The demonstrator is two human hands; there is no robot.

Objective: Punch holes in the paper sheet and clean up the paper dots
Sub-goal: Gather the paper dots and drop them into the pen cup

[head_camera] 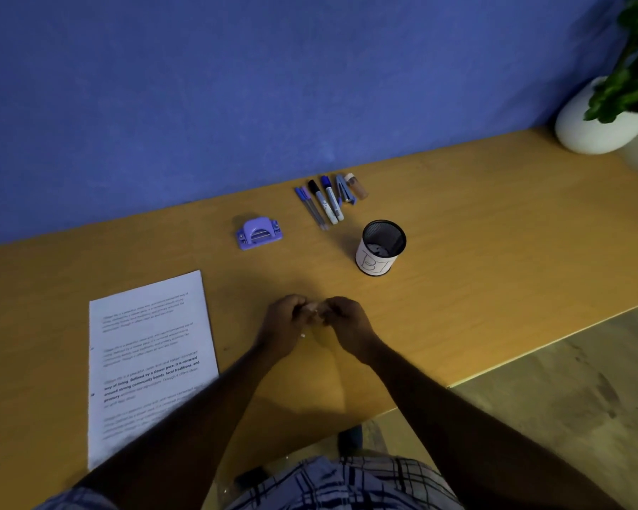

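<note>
Where the two hands meet over the middle of the bench [457, 252], the left hand [284, 325] and right hand [347, 322] are curled with fingertips pressed together around something small and pale; what it is cannot be made out, nor whether either hand truly grips it. A single white paper dot [302, 336] lies on the wood just below the left hand. The paper sheet [148, 358] lies flat to the left, near the front edge, its lower right corner covered by the left forearm; it is white, rectangular and printed with blocks of text, a few lines in bold, with two small dark marks at its left margin. Behind it and well apart sits the hole punch [259, 233], lilac plastic with an arched handle. Further right a row of pens and markers [321, 202] lies beside a small stapler [345, 191] and a little brown bottle [357, 185]. A black mesh cup [382, 248], round and wrapped in a white label, stands near them. The bench is smooth yellowish wood against a matte blue wall [236, 86]; a potted plant [612, 108] in a white rounded pot fills the far right corner.
</note>
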